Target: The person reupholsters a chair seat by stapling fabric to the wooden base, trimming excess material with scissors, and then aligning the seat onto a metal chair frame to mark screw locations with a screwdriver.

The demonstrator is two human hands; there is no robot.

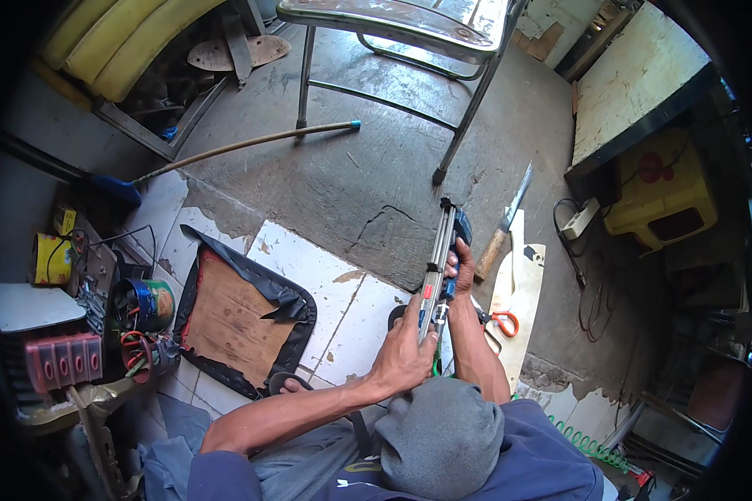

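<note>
Both my hands hold a long silver metal tool [439, 250] with a blue body and a red patch, which points away from me over the floor. My left hand [401, 355] is wrapped around its near end. Farther up the tool, my right hand [463, 267] grips the blue body. A green coiled hose [589, 442] lies at my right; a short green piece shows just below the tool. A seat pad [234, 317], bare wooden board up and edged with black vinyl, lies on the tiles to the left of my hands.
A wooden-handled knife [505, 221], orange-handled scissors [501, 321] and a pale board [522, 288] lie to the right. A metal chair frame [393, 25] stands ahead, with a long stick [251, 144] on the concrete. Tins and wires [146, 305] crowd the left; a yellow stool [660, 192] is at the right.
</note>
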